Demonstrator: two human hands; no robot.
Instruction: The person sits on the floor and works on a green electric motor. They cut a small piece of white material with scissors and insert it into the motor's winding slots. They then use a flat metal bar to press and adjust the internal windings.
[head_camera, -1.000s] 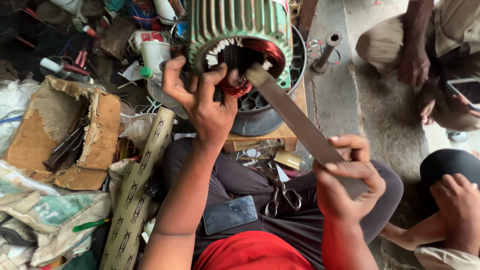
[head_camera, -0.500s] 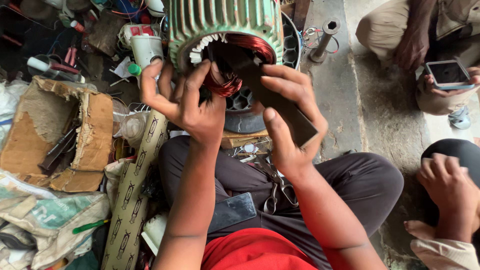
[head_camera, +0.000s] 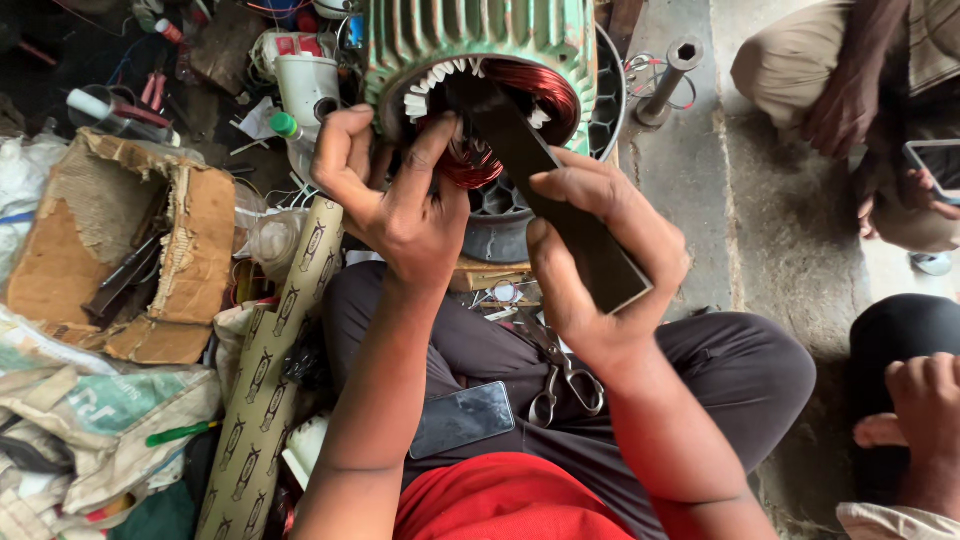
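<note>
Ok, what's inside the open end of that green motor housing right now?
Inside the green motor housing are copper windings and white paper slot liners. The dark flat bar in the right hand pokes in. The left hand covers the lower windings; deeper inside is hidden.

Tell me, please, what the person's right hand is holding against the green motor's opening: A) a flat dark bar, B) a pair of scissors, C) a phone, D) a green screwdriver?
A: the right hand grips a flat dark bar whose far end reaches into the green motor beside the copper windings.
</note>
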